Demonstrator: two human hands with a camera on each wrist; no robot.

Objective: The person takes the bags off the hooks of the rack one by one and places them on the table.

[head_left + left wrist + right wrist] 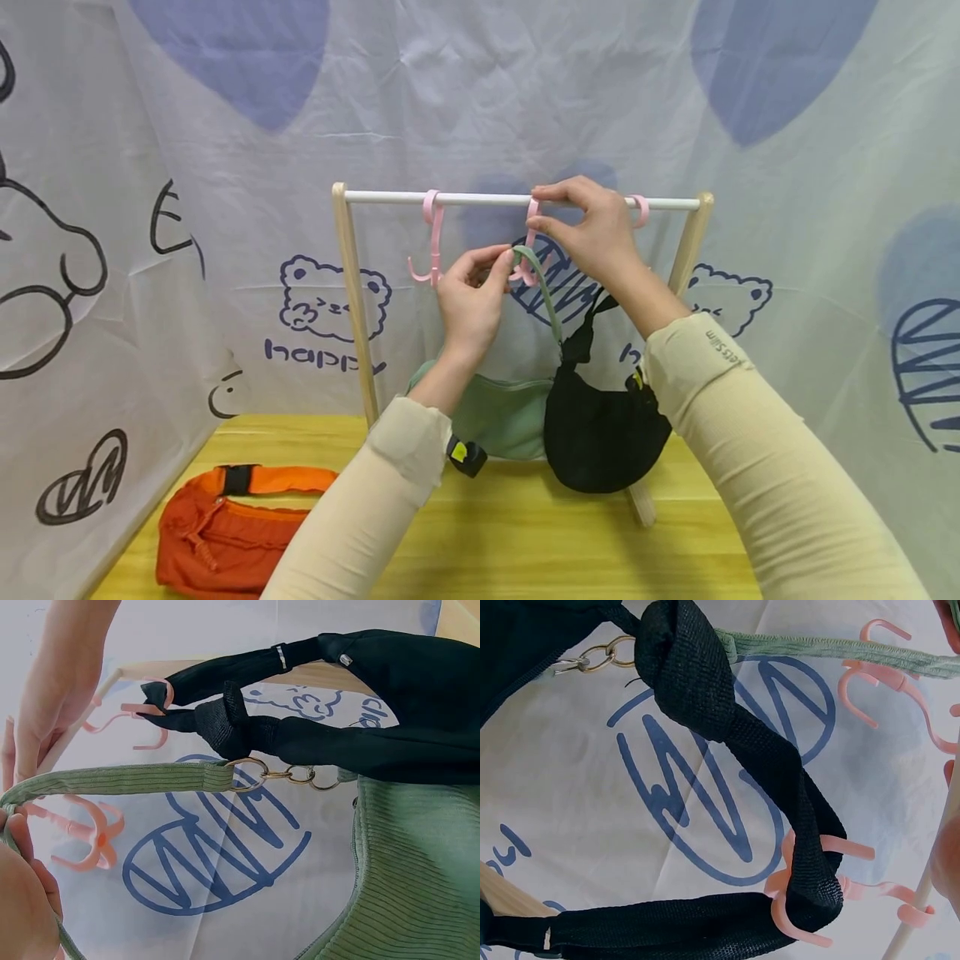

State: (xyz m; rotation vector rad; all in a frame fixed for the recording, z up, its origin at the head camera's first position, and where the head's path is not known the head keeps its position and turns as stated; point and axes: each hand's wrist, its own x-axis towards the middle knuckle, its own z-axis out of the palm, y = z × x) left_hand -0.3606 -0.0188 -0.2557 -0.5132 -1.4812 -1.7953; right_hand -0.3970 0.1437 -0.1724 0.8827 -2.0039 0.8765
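Rack (353, 292) | black bag (603, 437) hung, 4 o'clock | left grip (474, 304) pinches green strap (135, 779), seemingly unhung | right grip (594, 232) pinches middle hook (531, 236) | orange bag (225, 546) unhung, 8 o'clock

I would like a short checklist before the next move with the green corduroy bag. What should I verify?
1. Green corduroy strap pinched by left hand: ok.
2. Middle pink plastic hook held by right hand: ok.
3. Strap settled on this hook: not ok, left hand holds it up.
4. Black fabric strap looped on right pink hook: ok.
5. Green bag clear of yellow wooden table: cannot tell.
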